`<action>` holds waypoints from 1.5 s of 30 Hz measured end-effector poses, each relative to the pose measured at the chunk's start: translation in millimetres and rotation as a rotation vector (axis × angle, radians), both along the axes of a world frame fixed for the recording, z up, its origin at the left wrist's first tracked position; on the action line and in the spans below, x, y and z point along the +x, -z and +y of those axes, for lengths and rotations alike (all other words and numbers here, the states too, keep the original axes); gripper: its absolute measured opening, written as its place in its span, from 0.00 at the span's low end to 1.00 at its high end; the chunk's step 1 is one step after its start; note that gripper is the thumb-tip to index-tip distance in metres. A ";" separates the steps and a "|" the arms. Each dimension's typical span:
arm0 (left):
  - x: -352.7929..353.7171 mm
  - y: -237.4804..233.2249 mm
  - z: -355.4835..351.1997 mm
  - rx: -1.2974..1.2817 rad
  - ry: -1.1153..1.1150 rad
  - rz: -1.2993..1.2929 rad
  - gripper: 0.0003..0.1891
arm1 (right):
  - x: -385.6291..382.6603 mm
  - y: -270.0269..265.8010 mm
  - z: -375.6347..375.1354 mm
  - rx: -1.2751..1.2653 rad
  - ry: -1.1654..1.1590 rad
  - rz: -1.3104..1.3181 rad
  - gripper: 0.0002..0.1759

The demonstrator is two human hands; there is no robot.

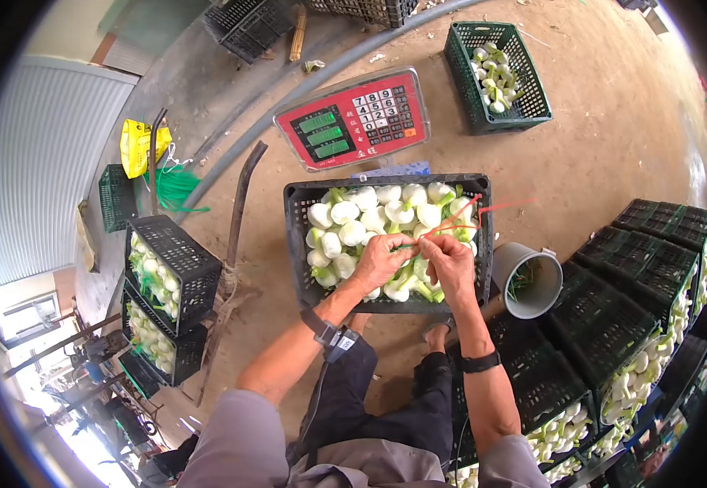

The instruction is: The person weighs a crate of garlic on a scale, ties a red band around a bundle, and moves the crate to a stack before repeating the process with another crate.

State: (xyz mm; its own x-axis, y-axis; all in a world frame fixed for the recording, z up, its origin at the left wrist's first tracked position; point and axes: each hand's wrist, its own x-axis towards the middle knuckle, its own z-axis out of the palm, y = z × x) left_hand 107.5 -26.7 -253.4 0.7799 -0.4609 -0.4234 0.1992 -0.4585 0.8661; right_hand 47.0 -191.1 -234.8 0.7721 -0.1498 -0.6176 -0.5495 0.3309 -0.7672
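Note:
A black plastic crate (292, 244) full of round white bulb vegetables (345, 213) with short green stalks stands in front of me. Above its near half my two hands almost meet, their fingers pinched together. My left hand (384, 260) is closed, and a thin green strand shows at its fingertips. Closed too, my right hand (449, 264) pinches a thin red string (458, 221), whose loose ends stretch off to the right over the crate's rim. Exactly what lies between the left fingertips is partly hidden.
Behind the crate is a red digital scale display (353, 119). A green crate (497, 122) holding bulbs sits at the back right. The grey bucket (527, 281) contains green strands. Stacked black crates (606, 268) line the right; more crates (176, 260) stand left by a metal handle (244, 195).

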 end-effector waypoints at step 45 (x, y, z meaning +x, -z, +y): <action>9.7 -16.3 6.4 0.133 0.017 -0.012 0.09 | 9.0 13.9 8.1 -0.102 -0.034 -0.087 0.04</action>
State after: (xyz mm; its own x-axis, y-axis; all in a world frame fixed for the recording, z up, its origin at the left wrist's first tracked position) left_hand 117.2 -20.3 -237.1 0.7779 -0.4141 -0.4727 0.1809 -0.5729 0.7994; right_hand 56.0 -183.0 -248.7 0.8279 -0.1811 -0.5309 -0.4890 0.2308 -0.8412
